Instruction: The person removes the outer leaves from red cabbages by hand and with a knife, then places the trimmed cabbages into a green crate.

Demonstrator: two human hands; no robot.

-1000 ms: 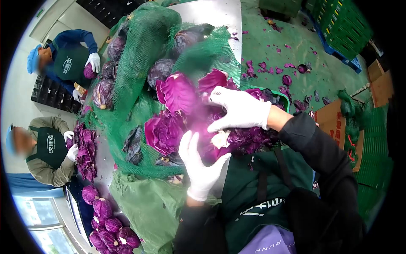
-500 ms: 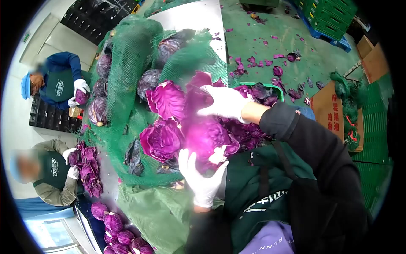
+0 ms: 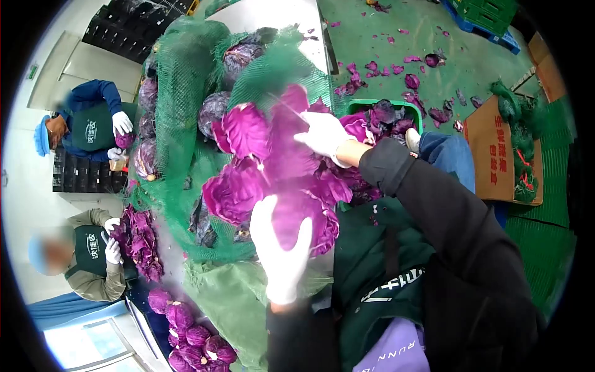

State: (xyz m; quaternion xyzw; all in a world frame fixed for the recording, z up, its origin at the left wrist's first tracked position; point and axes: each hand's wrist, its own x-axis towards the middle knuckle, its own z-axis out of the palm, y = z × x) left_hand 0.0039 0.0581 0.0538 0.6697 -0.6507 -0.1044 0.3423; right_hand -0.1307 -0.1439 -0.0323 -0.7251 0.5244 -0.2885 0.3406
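Observation:
A purple cabbage head (image 3: 297,204) with loose outer leaves is in front of me, over the steel table (image 3: 273,15). My left hand (image 3: 280,248), in a white glove, cups it from below. My right hand (image 3: 323,136), also gloved in white, grips a big outer leaf (image 3: 282,133) near the top of the head. Peeled leaves (image 3: 238,186) lie spread beside it on a green net sack (image 3: 186,80) that holds darker cabbages (image 3: 214,111).
Two people in green aprons and white gloves handle cabbages at the left (image 3: 93,130) (image 3: 87,254). Trimmed heads (image 3: 192,338) pile at the bottom left. A green crate of leaf scraps (image 3: 387,115), a cardboard box (image 3: 496,152) and scattered leaves lie on the green floor.
My left hand has risen with the cabbage head toward me. My right hand has shifted up and left, pulling an outer leaf away from the head.

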